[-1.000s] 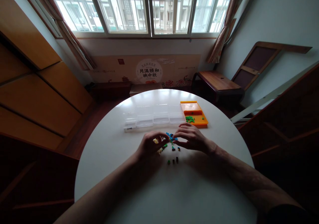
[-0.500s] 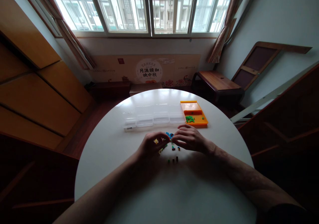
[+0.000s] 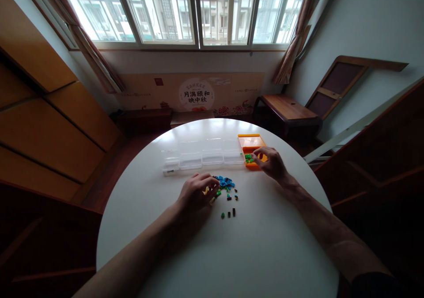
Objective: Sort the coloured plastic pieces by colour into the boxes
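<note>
"Windows light the white tabletop. How far along?"

"Partway, I'd judge: green pieces lie inside the orange box; a mixed pile lies outside."

"Anything gripped?"

"Can't tell. Right hand, curled, over the box; left hand, curled, beside the pile."

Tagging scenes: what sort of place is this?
Probably a room in a home: curtains beside a wide window, a low wooden stand below it, and a round white table.
</note>
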A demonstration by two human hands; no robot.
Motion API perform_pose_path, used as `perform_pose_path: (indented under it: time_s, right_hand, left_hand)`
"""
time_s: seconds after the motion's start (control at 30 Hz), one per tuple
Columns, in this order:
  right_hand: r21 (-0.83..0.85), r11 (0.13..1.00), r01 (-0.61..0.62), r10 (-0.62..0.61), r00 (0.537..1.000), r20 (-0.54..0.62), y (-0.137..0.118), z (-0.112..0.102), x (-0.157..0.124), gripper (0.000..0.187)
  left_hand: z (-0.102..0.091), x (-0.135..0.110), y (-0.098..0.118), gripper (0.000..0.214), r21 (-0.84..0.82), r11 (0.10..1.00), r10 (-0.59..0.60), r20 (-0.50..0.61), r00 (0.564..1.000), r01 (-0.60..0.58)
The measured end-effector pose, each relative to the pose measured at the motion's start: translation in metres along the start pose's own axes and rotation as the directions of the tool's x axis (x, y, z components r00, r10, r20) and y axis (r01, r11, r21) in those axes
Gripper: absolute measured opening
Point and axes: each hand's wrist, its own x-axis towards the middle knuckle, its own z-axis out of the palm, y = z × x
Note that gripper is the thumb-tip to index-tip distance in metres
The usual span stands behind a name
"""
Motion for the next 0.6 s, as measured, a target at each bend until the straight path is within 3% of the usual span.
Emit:
perform_pose_path:
  time_s: [0.2,0.3,0.4,0.5,0.6]
  right_hand:
    - [-0.017,1.000,0.022,-0.021,0.999,0.024,-0.014,0.000,0.000,0.021]
    - [-0.063,0.998,0.033,-0.027,0.996,0.087,-0.019,0.001,0.004,0.017]
    - [-0.151,0.988,-0.019,0.046,0.984,0.174,-0.027,0.002,0.015,0.017]
    - [-0.316,0.947,-0.063,0.153,0.951,0.268,-0.038,0.002,0.033,0.022]
    - [-0.478,0.879,-0.013,0.231,0.886,0.402,-0.049,0.004,0.051,0.029]
  left_hand:
    - [0.001,-0.001,-0.001,0.008,0.001,1.000,0.002,0.009,1.000,-0.002]
    - [0.001,-0.003,-0.001,0.007,0.010,1.000,-0.015,0.023,1.000,0.015]
    - [0.001,-0.004,-0.002,0.007,0.007,1.000,-0.027,0.046,0.999,0.027]
    - [0.000,-0.005,-0.001,0.008,0.004,0.999,-0.038,0.060,0.997,0.038]
    - [0.000,-0.005,-0.001,0.008,0.010,0.999,-0.044,0.062,0.997,0.044]
